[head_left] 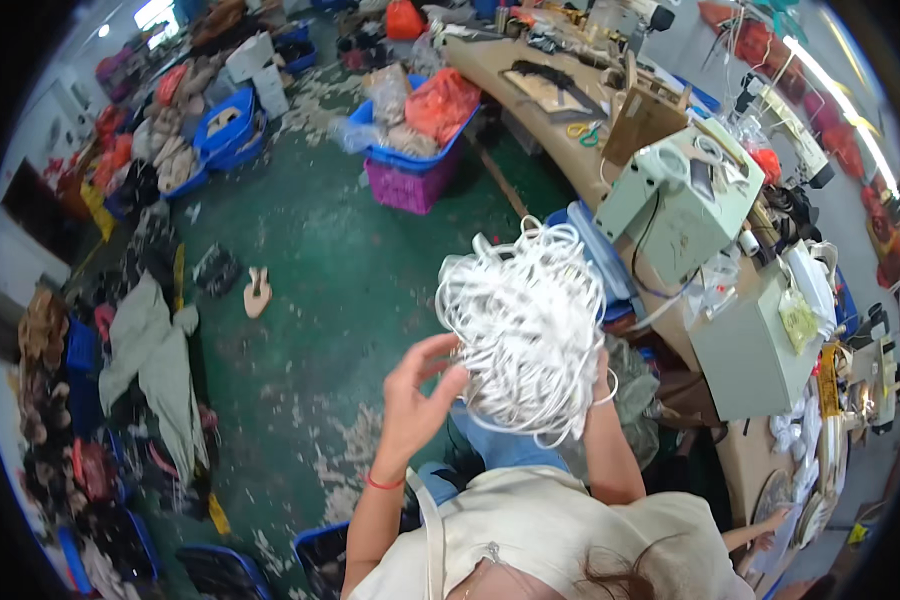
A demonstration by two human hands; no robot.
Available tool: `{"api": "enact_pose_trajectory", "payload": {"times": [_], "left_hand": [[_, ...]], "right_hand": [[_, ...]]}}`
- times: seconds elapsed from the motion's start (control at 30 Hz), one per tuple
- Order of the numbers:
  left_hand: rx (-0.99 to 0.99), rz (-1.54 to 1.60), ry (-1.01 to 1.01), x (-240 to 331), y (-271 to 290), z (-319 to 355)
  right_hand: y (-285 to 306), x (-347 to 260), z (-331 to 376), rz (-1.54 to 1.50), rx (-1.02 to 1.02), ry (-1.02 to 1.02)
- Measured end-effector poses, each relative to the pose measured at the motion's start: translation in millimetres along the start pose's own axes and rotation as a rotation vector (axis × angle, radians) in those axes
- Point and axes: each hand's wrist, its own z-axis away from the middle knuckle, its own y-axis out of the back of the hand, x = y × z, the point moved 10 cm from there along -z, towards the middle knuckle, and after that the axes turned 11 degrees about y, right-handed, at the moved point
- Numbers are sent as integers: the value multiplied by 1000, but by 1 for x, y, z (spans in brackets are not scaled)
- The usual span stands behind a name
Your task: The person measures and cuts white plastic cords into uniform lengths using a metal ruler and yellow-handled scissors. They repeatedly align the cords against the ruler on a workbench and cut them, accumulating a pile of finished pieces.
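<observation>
A big tangled bundle of white cord is held up in front of my body, with loose loops sticking out at its edges. My left hand is at its lower left side, thumb and curled fingers against the cord. On the opposite side my right hand grips the bundle from the right; most of its fingers are hidden behind the cord. A red band circles my left wrist.
To the right runs a long workbench with a pale green machine and scissors. Ahead, a blue basket of bags sits on a purple crate. Piled materials and grey cloth lie left. Another person's hand shows lower right.
</observation>
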Motion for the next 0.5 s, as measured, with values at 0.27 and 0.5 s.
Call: {"api": "enact_pose_trajectory", "payload": {"times": [0.27,0.5], "left_hand": [[-583,153,-83,55,-35,-209],[-755,193,406,27,-8,-318]], "right_hand": [[-75,-16,-151,-14,77,115],[-96,-2,-199,-155,421,439]]}}
